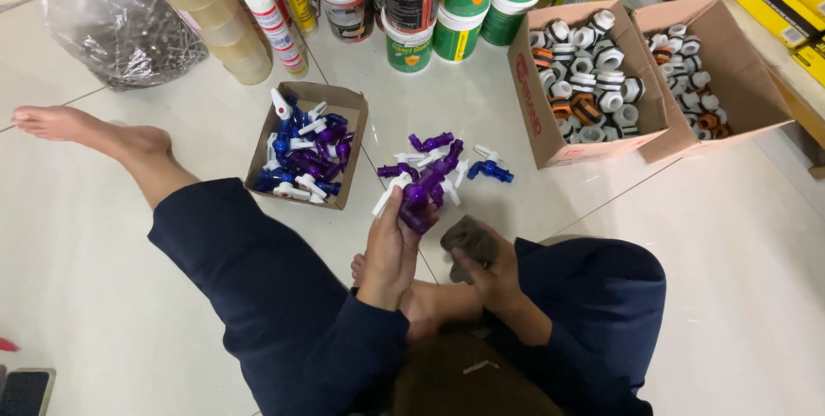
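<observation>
I sit cross-legged on a pale tiled floor. My left hand (391, 248) is shut on a purple plastic tap (415, 204) with a white handle, held up in front of my legs. My right hand (490, 274) grips a grey-brown cloth (468, 240) just right of it. Beyond my hands lies a loose pile of purple and blue taps (447, 167) on the floor. A small open cardboard box (342, 145) to the left holds several more blue and purple taps.
Two larger cardboard boxes (528, 102) (743, 72) at the right hold white, black and orange fittings. Green and white tubs (411, 46), sealant tubes (275, 25), tape rolls and a clear bag (112, 21) stand at the back. Yellow packs line a shelf far right.
</observation>
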